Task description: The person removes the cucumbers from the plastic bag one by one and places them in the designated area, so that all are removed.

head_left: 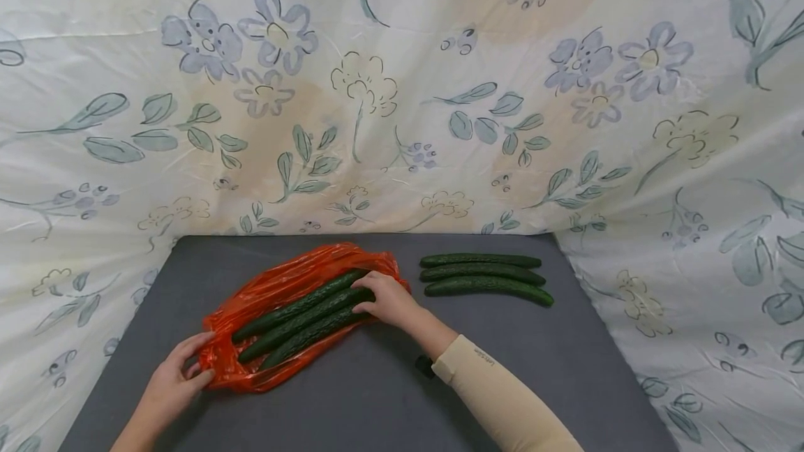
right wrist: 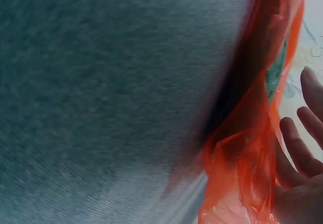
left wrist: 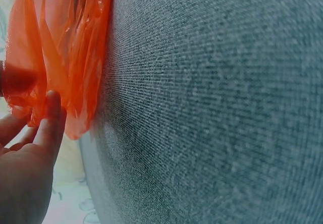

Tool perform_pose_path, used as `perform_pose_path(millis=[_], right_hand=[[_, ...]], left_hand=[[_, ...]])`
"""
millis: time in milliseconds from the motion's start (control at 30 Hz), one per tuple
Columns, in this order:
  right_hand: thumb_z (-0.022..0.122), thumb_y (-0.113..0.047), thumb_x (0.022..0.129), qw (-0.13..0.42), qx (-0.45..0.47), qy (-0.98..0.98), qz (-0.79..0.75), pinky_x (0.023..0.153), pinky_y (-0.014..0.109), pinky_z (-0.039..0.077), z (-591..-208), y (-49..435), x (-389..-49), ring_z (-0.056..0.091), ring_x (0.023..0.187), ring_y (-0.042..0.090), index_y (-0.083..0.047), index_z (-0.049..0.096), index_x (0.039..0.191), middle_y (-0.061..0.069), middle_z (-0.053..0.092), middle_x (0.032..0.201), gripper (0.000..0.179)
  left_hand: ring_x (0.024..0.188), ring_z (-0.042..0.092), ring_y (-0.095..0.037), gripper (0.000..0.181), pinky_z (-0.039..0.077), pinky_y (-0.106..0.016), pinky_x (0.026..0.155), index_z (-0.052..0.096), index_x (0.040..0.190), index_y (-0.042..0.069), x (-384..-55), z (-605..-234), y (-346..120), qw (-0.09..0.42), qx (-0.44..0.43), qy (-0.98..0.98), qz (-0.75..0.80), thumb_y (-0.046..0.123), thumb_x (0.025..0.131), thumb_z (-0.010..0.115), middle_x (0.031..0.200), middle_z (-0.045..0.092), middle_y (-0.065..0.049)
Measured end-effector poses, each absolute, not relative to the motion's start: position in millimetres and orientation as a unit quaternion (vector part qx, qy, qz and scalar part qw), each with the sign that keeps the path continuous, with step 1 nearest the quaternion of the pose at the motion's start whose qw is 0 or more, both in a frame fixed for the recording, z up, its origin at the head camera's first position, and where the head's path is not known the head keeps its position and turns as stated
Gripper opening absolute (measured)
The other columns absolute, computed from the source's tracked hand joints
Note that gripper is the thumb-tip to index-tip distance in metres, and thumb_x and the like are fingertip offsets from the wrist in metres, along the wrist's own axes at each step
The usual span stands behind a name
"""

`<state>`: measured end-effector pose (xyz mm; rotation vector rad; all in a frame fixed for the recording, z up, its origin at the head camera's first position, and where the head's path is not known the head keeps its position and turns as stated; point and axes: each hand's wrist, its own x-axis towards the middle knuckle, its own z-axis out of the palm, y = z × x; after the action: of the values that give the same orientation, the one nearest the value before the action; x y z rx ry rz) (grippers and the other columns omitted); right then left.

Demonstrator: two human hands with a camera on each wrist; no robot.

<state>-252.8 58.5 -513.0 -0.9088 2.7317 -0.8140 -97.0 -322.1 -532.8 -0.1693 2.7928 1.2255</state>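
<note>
Three cucumbers in one orange bag, pointing near-left to far-right, three others lying left to right, left hand pinching the bag, right hand with fingers apart

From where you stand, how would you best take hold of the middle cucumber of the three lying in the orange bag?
I'd take the middle cucumber about halfway along, from above, pinching across its narrow width. It lies long and slanted with its top bare; the far cucumber and near cucumber run close along its sides, and the right hand is at its right end.
</note>
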Motion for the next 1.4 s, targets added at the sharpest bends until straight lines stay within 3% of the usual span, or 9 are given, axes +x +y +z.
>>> perform_pose_path(millis=[200,300,500,767,1033,1233,1333,1400], right_hand=[[0.076,-0.038,0.089,0.088,-0.302,0.92,-0.234,0.096,0.034,0.054,-522,58,-255,0.059,0.115,0.017,-0.022,0.068,0.124,-0.002,0.062,0.124,0.039],[0.076,-0.041,0.088,0.091,-0.308,0.923,-0.214,0.094,0.035,0.054,-526,57,-255,0.057,0.115,0.019,-0.025,0.068,0.119,-0.002,0.061,0.123,0.036],[0.076,-0.041,0.087,0.096,-0.304,0.929,-0.19,0.094,0.041,0.05,-530,54,-254,0.052,0.114,0.02,-0.029,0.067,0.123,-0.002,0.058,0.124,0.039],[0.066,-0.038,0.095,0.117,-0.326,0.92,-0.182,0.081,0.028,0.04,-530,55,-250,0.042,0.099,0.014,-0.027,0.065,0.128,-0.001,0.052,0.117,0.035],[0.058,-0.041,0.1,0.123,-0.369,0.908,-0.155,0.092,0.029,0.053,-524,61,-246,0.056,0.112,0.013,-0.023,0.061,0.132,-0.004,0.057,0.127,0.036],[0.054,-0.041,0.103,0.13,-0.381,0.905,-0.136,0.09,0.036,0.056,-523,61,-241,0.064,0.112,0.014,-0.026,0.05,0.144,-0.003,0.061,0.137,0.044],[0.055,-0.052,0.1,0.098,-0.382,0.911,-0.121,0.084,0.033,0.056,-526,58,-238,0.065,0.109,0.013,-0.034,0.052,0.145,-0.004,0.062,0.133,0.049],[0.058,-0.06,0.094,0.073,-0.376,0.917,-0.113,0.072,0.027,0.054,-527,56,-237,0.065,0.098,0.012,-0.038,0.059,0.14,-0.006,0.065,0.123,0.051]], left_hand=[[0.133,0.04,-0.05,0.063,0.055,-0.05,0.095,0.042,0.147,-0.006,-96,-533,-322,0.04,-0.057,0.914,0.399,0.006,0.091,0.068,0.151,0.035,-0.03],[0.131,0.042,-0.049,0.062,0.058,-0.043,0.092,0.044,0.146,-0.006,-96,-533,-322,0.033,-0.054,0.916,0.396,0.005,0.09,0.069,0.15,0.037,-0.03],[0.131,0.042,-0.048,0.062,0.058,-0.044,0.092,0.044,0.146,-0.006,-96,-532,-322,0.031,-0.05,0.918,0.393,0.006,0.09,0.069,0.15,0.037,-0.03],[0.132,0.041,-0.048,0.063,0.055,-0.049,0.095,0.043,0.147,-0.006,-97,-532,-322,0.04,-0.055,0.915,0.397,0.006,0.091,0.068,0.151,0.036,-0.03],[0.131,0.042,-0.047,0.063,0.058,-0.043,0.092,0.045,0.146,-0.006,-96,-533,-323,0.033,-0.053,0.919,0.39,0.006,0.09,0.07,0.15,0.038,-0.029],[0.132,0.041,-0.048,0.062,0.054,-0.049,0.095,0.044,0.146,-0.006,-96,-534,-323,0.033,-0.049,0.917,0.395,0.005,0.09,0.069,0.151,0.037,-0.029],[0.133,0.04,-0.049,0.062,0.053,-0.051,0.097,0.044,0.146,-0.006,-97,-534,-322,0.04,-0.052,0.916,0.396,0.005,0.09,0.069,0.151,0.036,-0.03],[0.134,0.04,-0.05,0.062,0.054,-0.05,0.096,0.044,0.146,-0.006,-97,-535,-322,0.044,-0.054,0.916,0.394,0.006,0.09,0.069,0.151,0.036,-0.03]])
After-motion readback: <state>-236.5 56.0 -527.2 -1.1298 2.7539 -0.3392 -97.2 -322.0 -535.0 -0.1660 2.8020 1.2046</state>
